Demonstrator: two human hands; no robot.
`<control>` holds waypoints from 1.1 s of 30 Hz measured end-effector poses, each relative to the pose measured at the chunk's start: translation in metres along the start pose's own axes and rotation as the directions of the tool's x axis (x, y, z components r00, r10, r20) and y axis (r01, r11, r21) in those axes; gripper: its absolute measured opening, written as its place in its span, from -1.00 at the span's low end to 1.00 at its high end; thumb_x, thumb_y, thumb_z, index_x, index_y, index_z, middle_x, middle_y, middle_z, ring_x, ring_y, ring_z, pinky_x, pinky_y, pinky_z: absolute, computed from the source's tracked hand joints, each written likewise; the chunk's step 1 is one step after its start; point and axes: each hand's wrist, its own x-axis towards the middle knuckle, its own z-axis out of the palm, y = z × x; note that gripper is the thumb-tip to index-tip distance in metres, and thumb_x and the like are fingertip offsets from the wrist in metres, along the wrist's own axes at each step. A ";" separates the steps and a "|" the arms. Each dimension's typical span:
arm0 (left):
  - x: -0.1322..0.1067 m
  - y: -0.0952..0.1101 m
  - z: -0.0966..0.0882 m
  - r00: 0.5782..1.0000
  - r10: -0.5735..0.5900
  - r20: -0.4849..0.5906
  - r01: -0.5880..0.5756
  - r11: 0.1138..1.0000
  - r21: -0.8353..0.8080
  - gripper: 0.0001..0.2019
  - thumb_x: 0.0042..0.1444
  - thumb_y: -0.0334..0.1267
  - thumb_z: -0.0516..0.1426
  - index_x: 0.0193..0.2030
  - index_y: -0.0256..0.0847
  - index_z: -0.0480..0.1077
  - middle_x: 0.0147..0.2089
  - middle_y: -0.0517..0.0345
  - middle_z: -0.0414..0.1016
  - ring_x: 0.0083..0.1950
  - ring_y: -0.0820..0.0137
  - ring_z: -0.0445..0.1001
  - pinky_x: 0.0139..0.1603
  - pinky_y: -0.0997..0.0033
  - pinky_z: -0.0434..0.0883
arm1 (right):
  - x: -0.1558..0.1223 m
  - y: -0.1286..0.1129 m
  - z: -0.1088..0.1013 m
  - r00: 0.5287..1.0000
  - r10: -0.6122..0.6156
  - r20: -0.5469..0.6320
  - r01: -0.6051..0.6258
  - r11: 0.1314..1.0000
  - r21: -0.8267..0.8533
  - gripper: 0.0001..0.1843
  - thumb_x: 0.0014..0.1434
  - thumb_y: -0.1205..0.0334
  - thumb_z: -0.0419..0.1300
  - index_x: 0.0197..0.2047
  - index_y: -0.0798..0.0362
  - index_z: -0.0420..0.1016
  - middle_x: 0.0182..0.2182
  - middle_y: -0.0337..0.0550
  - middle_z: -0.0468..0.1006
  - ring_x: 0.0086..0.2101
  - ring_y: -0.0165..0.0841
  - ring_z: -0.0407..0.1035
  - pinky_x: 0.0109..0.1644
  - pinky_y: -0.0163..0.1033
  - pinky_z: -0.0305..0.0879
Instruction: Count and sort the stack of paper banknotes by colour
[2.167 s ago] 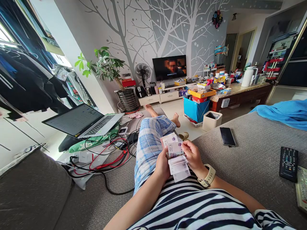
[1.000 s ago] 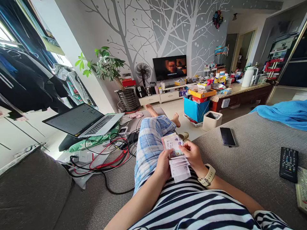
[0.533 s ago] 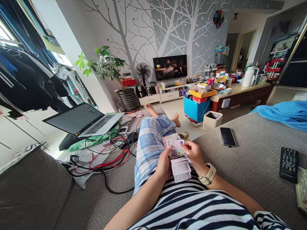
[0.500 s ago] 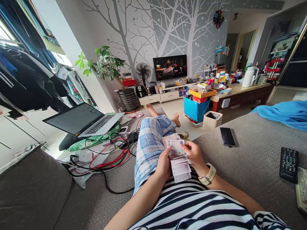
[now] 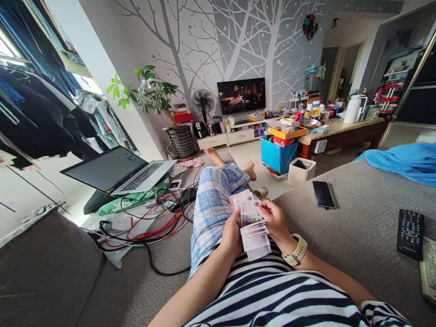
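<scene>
A stack of banknotes (image 5: 250,213) is held over my lap, several of them fanned at the top and others hanging folded down toward my striped shirt. My left hand (image 5: 232,234) is closed on the stack's left side, its thumb lying along the front. At the upper right, my right hand (image 5: 274,220) pinches the edge of a purple note marked 5 between thumb and fingers. The lower hanging notes (image 5: 257,243) show pale, mostly white faces. A cream watch strap (image 5: 295,250) circles my right wrist.
On the sofa to the right lie a phone (image 5: 323,194) and a black remote control (image 5: 410,233). A laptop (image 5: 117,170) and tangled cables (image 5: 170,220) are at the left. Beyond the sofa stand a bin (image 5: 301,171) and a blue box (image 5: 277,156).
The front notes have shifted slightly left and tilted between my hands. Both hands keep their grip and have barely moved. The television picture differs.
</scene>
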 end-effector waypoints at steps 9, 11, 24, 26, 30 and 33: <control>-0.004 0.001 0.003 1.000 0.019 -0.005 -0.019 0.999 0.029 -0.65 0.15 -0.19 0.10 -0.03 -0.40 0.47 -0.18 -0.13 0.62 -0.19 0.21 0.60 -0.06 0.24 0.50 | 0.002 0.002 0.000 1.000 0.020 0.012 -0.020 1.000 0.018 -0.75 0.15 0.04 0.20 -0.38 0.06 0.39 -0.51 -0.26 0.39 -0.48 -0.39 0.23 -0.40 -0.30 0.17; -0.005 0.001 0.004 1.000 0.015 -0.009 -0.015 0.999 0.028 -0.68 0.14 -0.22 0.10 -0.07 -0.40 0.48 -0.21 -0.12 0.62 -0.18 0.20 0.60 -0.05 0.23 0.49 | 0.001 0.002 0.001 1.000 0.020 0.011 -0.021 1.000 0.017 -0.75 0.15 0.04 0.20 -0.39 0.06 0.39 -0.51 -0.26 0.39 -0.48 -0.39 0.23 -0.41 -0.30 0.17; -0.001 0.001 0.003 0.997 0.037 -0.065 -0.036 0.999 0.021 -0.75 0.10 -0.26 0.12 -0.16 -0.39 0.49 -0.28 -0.09 0.63 -0.25 0.22 0.61 -0.11 0.26 0.50 | -0.001 -0.008 0.003 0.998 0.035 0.048 -0.038 0.998 0.048 -0.71 0.11 -0.02 0.20 -0.34 0.06 0.40 -0.51 -0.23 0.42 -0.50 -0.37 0.25 -0.43 -0.29 0.17; -0.001 0.002 0.003 0.997 0.033 -0.072 -0.031 0.999 0.028 -0.75 0.10 -0.26 0.13 -0.15 -0.38 0.49 -0.30 -0.06 0.63 -0.28 0.22 0.61 -0.13 0.26 0.50 | -0.001 -0.009 0.003 0.998 0.029 0.056 -0.032 0.998 0.050 -0.71 0.12 -0.02 0.20 -0.34 0.06 0.41 -0.50 -0.23 0.43 -0.49 -0.37 0.26 -0.43 -0.29 0.18; -0.003 0.003 0.004 0.997 0.020 -0.071 -0.017 0.999 0.040 -0.73 0.10 -0.25 0.12 -0.14 -0.40 0.49 -0.33 -0.06 0.62 -0.35 0.26 0.59 -0.24 0.31 0.51 | -0.003 -0.012 0.003 0.999 0.000 0.046 -0.002 0.999 0.043 -0.72 0.15 0.00 0.18 -0.39 0.06 0.39 -0.53 -0.26 0.36 -0.52 -0.41 0.20 -0.45 -0.31 0.13; -0.005 0.004 0.005 0.996 0.018 -0.083 -0.015 0.999 0.035 -0.72 0.10 -0.25 0.13 -0.14 -0.41 0.49 -0.34 -0.06 0.62 -0.38 0.28 0.58 -0.28 0.35 0.50 | -0.004 -0.015 0.003 0.999 -0.006 0.048 0.004 0.999 0.044 -0.71 0.17 0.01 0.16 -0.41 0.05 0.36 -0.56 -0.29 0.30 -0.55 -0.44 0.13 -0.48 -0.32 0.08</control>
